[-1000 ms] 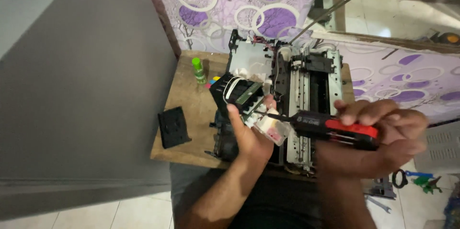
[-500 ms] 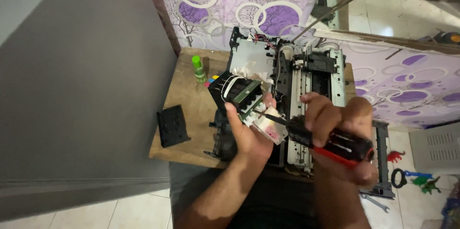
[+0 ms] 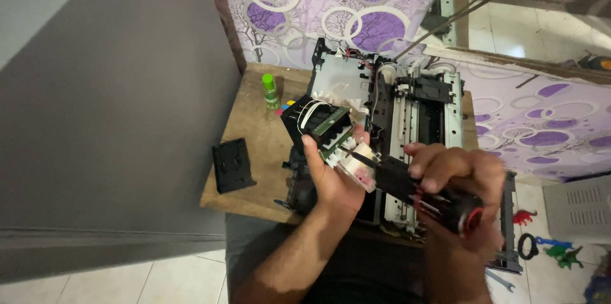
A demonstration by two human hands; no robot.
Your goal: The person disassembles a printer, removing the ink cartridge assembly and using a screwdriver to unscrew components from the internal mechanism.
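Note:
My left hand [image 3: 331,176] holds a black printer carriage part [image 3: 321,126] with a green circuit board and white ribbon cables, raised above the wooden table [image 3: 254,145]. My right hand [image 3: 461,183] grips a black and red screwdriver [image 3: 439,202]; its shaft points left to the white and pink end of the held part [image 3: 358,168]. Behind both hands lies an opened printer chassis [image 3: 407,113] with rollers, wires and metal frame exposed.
A small green-capped bottle [image 3: 270,91] stands at the table's back left. A flat black plastic piece [image 3: 232,165] lies near the left edge. A grey wall runs along the left. Tools and scissors [image 3: 541,250] lie on the tiled floor at right, near a wrench [image 3: 499,280].
My right hand turned the screwdriver from lying level to slanting down-right, and drew its tip in against the held part. The left hand kept the part almost still.

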